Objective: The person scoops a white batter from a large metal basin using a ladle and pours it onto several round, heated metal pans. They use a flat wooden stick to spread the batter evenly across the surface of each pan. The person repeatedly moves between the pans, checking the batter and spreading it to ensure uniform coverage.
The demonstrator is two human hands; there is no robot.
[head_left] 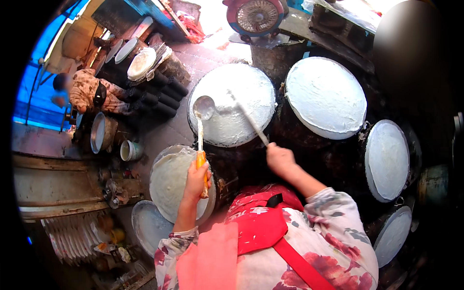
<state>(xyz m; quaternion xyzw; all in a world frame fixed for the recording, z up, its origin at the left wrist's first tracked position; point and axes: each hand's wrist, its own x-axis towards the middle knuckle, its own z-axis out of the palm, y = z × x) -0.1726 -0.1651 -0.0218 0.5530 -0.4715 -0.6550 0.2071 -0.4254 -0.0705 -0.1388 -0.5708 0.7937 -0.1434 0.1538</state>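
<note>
- The left hand (pixel 197 180) is clamped around the orange handle of a ladle (pixel 202 126), down by the lower end of the handle.
- The ladle stands nearly upright in the picture, its long axis running away from the person; its bowl points outward and hangs over the near left edge of a round white-coated griddle (pixel 241 89).
- The right hand (pixel 280 158) is closed on the near end of a thin stick (pixel 249 118).
- The stick slants up and to the left, its far end lying on the white batter of the same griddle.
- The two hands are well apart, with the ladle to the left of the stick.
- Below the left hand sits a basin of batter (pixel 169 181).
- To the right lie more white-coated griddles, the nearest (pixel 326 96) just beside the first.
- A fan (pixel 255 15) stands beyond them.
- At far left another person (pixel 89 92) crouches.
</note>
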